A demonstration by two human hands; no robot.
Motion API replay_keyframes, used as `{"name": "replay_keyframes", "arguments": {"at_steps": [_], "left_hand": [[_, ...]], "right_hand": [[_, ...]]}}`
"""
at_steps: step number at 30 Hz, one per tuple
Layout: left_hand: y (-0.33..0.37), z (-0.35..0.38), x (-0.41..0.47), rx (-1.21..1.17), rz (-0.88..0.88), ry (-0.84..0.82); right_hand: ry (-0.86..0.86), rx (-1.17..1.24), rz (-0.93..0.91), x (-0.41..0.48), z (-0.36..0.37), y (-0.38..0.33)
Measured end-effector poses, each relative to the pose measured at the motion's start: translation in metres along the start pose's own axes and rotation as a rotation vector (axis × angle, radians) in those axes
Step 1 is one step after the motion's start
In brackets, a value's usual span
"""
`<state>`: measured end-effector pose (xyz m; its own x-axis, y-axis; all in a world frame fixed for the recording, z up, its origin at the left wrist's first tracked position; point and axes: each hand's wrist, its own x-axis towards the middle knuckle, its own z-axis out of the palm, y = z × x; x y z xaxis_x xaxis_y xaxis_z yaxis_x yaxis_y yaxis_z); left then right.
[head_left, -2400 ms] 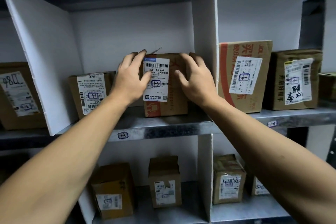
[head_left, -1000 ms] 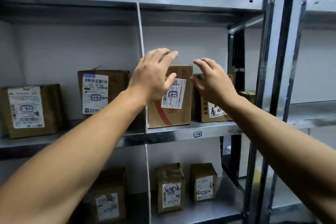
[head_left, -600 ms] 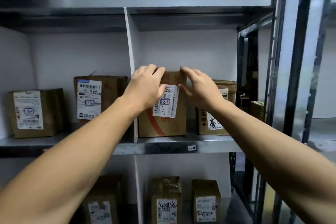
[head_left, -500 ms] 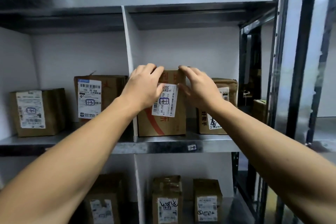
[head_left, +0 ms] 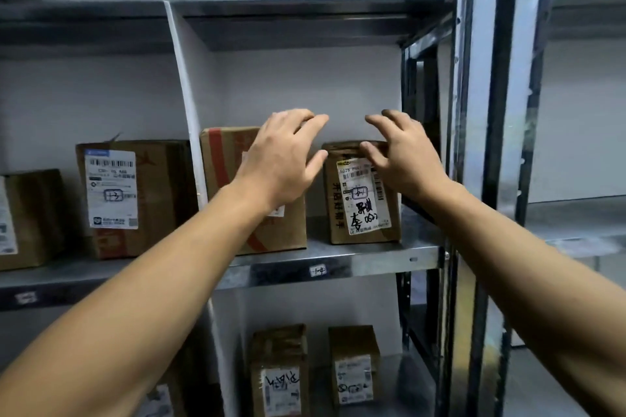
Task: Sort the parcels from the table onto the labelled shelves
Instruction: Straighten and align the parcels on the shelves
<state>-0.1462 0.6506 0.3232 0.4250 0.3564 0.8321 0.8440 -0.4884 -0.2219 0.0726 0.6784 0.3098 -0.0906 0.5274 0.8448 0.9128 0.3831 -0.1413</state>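
Observation:
Both my hands are raised in front of the right-hand compartment of the middle shelf (head_left: 355,262). My left hand (head_left: 283,159) hovers with spread fingers in front of a brown parcel with a red stripe (head_left: 223,159) and holds nothing. My right hand (head_left: 403,156) is spread over the top right of a smaller brown parcel with black handwriting on its label (head_left: 359,213); whether it touches the box is unclear. A small label sticker (head_left: 317,270) marks the shelf edge below these parcels.
A white divider (head_left: 184,105) separates this compartment from the left one, which holds a labelled parcel (head_left: 135,196) and another at the frame's edge (head_left: 23,220). Two small parcels (head_left: 281,372) (head_left: 354,366) stand on the shelf below. Metal uprights (head_left: 474,145) bound the right side.
My hands have let go of the red-striped parcel and shifted right and up; that parcel now stands against the divider. The view has turned slightly right.

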Motion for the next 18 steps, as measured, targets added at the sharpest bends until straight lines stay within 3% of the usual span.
{"name": "replay_keyframes", "arguments": {"at_steps": [6,14,18], "left_hand": [[0.037,0.022,0.023,-0.142,-0.029,-0.064],[0.04,0.049,0.024,-0.124,-0.193,-0.244],[0.042,0.056,0.021,-0.181,-0.233,-0.233]], "right_hand": [[-0.069,0.082,0.079,-0.012,-0.002,0.026],[-0.052,0.211,0.107,-0.017,0.005,0.03],[-0.055,0.235,0.118,-0.02,0.006,0.032]]}}
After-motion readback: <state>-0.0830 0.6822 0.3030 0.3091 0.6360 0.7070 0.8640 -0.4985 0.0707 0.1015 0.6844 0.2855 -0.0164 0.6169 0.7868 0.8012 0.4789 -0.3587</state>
